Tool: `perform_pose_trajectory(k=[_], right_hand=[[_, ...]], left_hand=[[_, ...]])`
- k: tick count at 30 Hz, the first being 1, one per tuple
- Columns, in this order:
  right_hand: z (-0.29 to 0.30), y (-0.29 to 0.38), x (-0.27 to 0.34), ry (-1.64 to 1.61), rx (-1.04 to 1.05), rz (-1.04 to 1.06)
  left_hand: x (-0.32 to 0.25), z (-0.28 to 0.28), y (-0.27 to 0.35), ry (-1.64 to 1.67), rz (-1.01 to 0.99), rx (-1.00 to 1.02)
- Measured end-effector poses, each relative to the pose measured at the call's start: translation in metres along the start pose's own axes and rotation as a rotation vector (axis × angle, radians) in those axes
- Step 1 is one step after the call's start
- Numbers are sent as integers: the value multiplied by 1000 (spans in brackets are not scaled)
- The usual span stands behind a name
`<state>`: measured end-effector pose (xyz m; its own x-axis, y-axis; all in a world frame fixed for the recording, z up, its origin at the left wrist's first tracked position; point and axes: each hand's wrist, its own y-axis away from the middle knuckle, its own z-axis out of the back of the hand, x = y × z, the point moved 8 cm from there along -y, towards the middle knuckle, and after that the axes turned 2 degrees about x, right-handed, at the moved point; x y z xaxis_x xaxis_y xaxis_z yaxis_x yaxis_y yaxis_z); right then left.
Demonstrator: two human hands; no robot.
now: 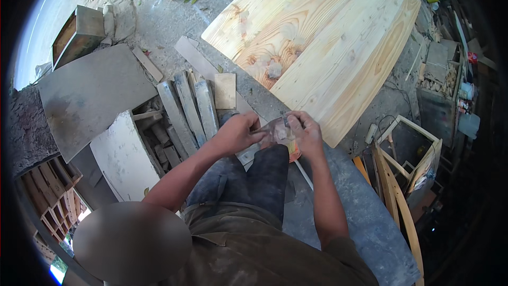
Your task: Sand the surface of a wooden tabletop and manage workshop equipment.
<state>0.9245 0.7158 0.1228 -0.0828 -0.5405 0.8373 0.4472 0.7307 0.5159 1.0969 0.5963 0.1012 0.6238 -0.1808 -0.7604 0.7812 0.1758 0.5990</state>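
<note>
My left hand [242,133] pinches one side of a clear plastic bag [278,129] above my knee. On the opposite side, my right hand [305,133] grips the bag near its upper corner. Something pale shows through the plastic, but I cannot tell what it is. An orange and yellow object [293,151] lies just below my right hand, partly hidden by my knee. Beyond my hands is a large pale wooden panel [317,47] made of joined boards. Its near-left end carries knots and whitish patches, with a small translucent lump [274,70] on top.
Several dusty wood offcuts [186,107] and a white box [123,155] of scraps stand at the left. A grey sheet [95,91] lies behind them. To my right are a blue-grey board [357,202], curved wooden strips [401,206] and a wooden frame [408,147].
</note>
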Motion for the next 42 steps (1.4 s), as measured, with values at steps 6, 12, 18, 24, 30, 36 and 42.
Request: perform_pose_trajectory(k=[6,12,18,24,30,36,42], right_hand=[[124,-123,67,621,-324,316],[170,-197,64,1131,-563,464],[172,-199,49,1133,-600,538],[174,-202,54,1153,-597,476],[172,-205,54,1172,-595,458],[175,-207,49,1153,-610,448],[174,-206,51,1182,-663,481]], left_hand=[[-53,110,-47,-192,-282,-859],[-108,-27,-103,-437,-113,-603],[-68,13,-97,-465,245,-1143],[9,25,-68,783,144,-1400],[23,-21,-70,1224,223,-1191],[16,4,-45,1495,320,-1209],[-20,84,-25,411,305,-1278]])
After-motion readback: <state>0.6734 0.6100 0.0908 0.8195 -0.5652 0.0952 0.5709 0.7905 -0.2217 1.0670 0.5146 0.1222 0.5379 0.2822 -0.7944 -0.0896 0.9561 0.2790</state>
